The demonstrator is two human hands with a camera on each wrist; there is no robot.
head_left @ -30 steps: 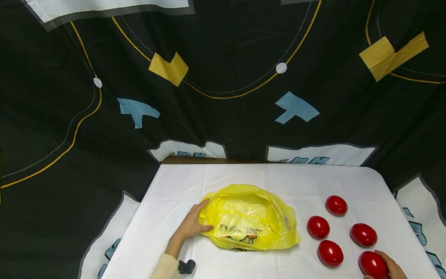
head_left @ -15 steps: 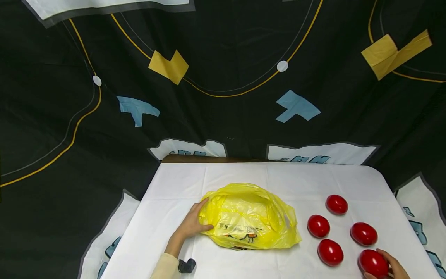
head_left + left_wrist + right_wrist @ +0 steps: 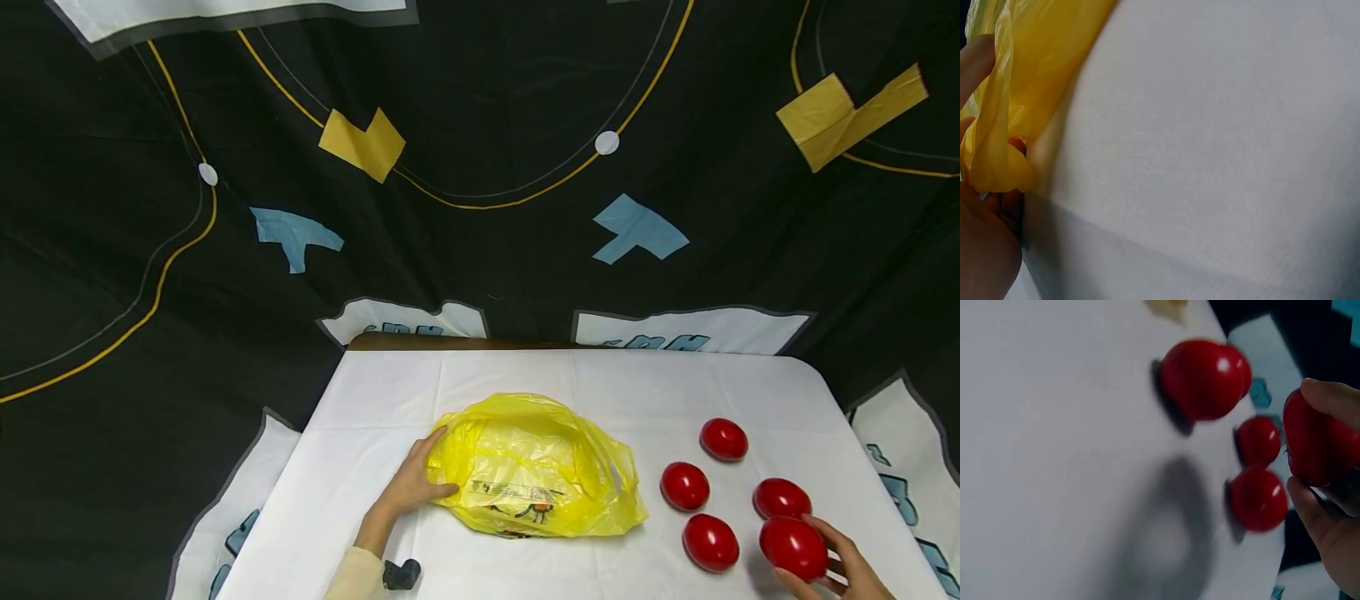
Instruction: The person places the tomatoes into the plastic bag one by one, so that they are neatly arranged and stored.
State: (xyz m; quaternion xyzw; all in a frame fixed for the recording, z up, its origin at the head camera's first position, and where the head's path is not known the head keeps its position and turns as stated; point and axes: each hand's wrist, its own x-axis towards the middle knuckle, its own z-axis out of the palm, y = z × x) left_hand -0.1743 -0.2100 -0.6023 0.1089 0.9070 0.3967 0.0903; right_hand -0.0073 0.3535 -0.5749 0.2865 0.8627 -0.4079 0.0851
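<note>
Inspector: Your right hand (image 3: 858,575) holds the red object (image 3: 793,548) from its right side, digits spread to its girth, thumb on the near side. It is clear of the white-covered table (image 3: 465,375), with its shadow on the cloth.

Colleague: Its skin is glossy and smooth, so you should expect some slip. It shows no dent under your fingers; I judge it firm, and light enough for one hand. Grip at the widest part, thumb opposing the fingers. Fragility cannot be told.

Inspector: As for containers, you have the yellow bag (image 3: 536,467), lying left of all the red objects. The film is thin, crinkled and limp: probably very light, inclined to slide and liable to tear.

Colleague: Your left hand (image 3: 412,483) is at its left edge, thumb and forefinger wide apart, and the left wrist view shows a fold of film held among your digits. A gathered fold is a sounder hold than a single layer.

Inspector: Contents?

Colleague: The bag is puffed, but you cannot confirm anything inside. Outside it, on the cloth, rest the far red object (image 3: 723,440), left red object (image 3: 685,487), near red object (image 3: 711,543) and right red object (image 3: 782,497).
</note>
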